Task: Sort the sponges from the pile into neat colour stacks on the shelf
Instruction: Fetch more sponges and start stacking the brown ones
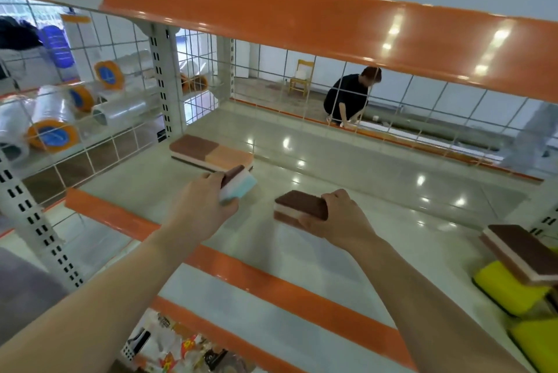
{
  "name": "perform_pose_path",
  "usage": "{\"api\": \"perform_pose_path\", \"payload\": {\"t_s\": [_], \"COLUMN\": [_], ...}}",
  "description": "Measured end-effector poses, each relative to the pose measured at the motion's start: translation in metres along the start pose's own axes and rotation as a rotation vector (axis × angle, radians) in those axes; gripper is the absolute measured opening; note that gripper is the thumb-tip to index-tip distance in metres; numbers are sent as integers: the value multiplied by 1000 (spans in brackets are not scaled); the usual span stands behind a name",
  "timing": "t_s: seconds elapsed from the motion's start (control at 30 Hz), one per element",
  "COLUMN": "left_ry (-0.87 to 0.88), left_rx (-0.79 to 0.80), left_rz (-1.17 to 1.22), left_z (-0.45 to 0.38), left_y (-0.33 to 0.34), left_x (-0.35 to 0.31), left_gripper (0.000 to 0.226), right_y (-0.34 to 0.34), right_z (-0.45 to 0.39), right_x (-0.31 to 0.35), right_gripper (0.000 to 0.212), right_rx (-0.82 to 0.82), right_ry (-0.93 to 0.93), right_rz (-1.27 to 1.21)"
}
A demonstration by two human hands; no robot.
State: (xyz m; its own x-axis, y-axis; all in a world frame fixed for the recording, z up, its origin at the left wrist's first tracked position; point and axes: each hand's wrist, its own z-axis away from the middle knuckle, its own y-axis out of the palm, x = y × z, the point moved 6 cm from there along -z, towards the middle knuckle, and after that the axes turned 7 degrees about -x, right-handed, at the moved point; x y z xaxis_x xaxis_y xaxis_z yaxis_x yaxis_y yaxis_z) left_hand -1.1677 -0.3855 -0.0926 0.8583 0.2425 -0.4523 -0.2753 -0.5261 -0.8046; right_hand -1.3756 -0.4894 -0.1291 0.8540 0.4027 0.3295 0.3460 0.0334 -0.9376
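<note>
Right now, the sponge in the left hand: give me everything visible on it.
The blue sponge is a layered block: a dark brown scouring face, a white middle layer and a pale blue foam layer, soft and porous by the look of it. The left hand grips it at one end, covering part of it. It is tilted, brown face turned up and left, held just above the shelf, in front of the brown and orange sponges lying side by side.

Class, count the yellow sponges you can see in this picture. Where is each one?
2. One yellow sponge lies under a brown-topped sponge at right; another sits nearer the bottom corner. More may lie out of frame.
</note>
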Motion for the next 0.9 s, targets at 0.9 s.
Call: {"api": "perform_pose_path", "payload": {"t_s": [0.9], "left_ry": [-112], "left_rx": [209], "left_rz": [255], "left_z": [-56], "left_y": [53], "left_x": [9], "left_gripper": [50], "right_y": [7], "right_z": [-19], "right_x": [-5], "right_gripper": [44], "right_rx": [-21], "right_ry": [99], "right_rz": [-4]}}
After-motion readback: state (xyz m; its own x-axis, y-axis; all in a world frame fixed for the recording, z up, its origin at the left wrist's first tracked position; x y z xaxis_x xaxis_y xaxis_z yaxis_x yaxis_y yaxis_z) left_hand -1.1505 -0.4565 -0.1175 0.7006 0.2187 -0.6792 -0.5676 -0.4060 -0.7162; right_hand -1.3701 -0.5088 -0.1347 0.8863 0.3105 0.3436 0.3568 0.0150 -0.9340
